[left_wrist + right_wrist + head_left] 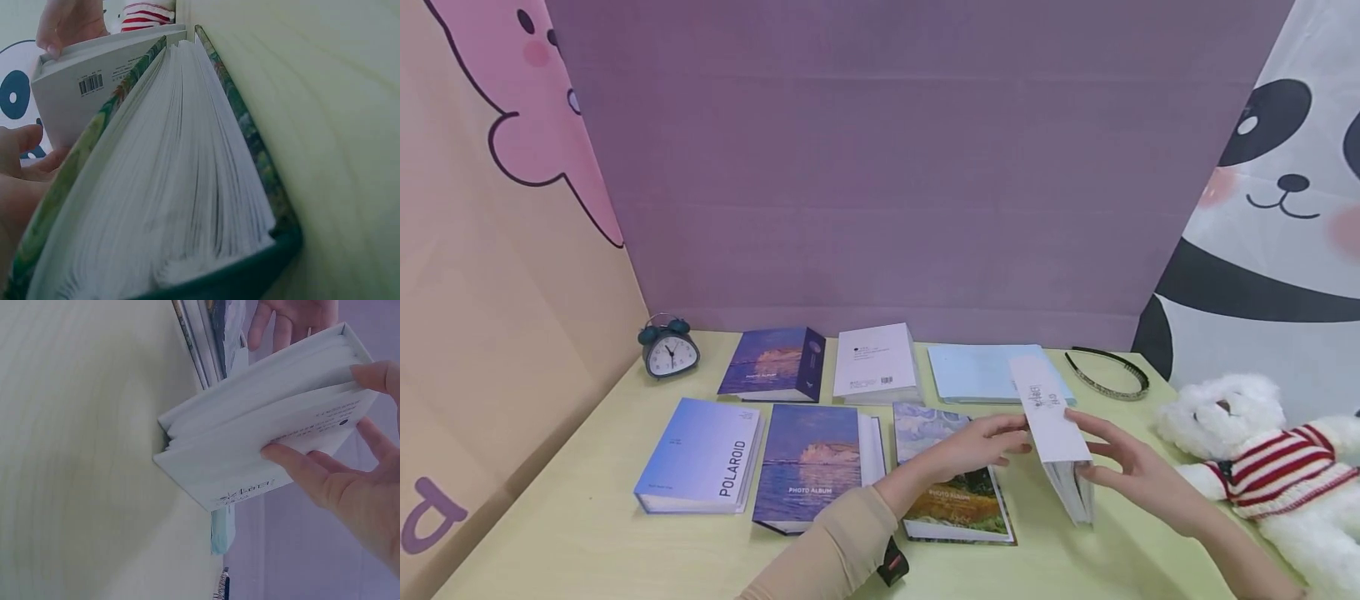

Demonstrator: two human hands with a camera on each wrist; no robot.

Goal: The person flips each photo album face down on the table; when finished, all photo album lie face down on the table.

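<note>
You have the white album [1051, 417] between your left hand [973, 446] and right hand [1131, 475], tilted at the pale table [1123, 546], spine uppermost and page edges downward, its covers slightly parted, with black characters and a small barcode printed on its outside.

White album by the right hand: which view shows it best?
The right wrist view: the white album appears large, its printed cover and page edges showing, though the right hand overlaps it. The head view shows mainly its spine from above; the left wrist view shows a barcoded side, partly hidden behind another album.
</note>
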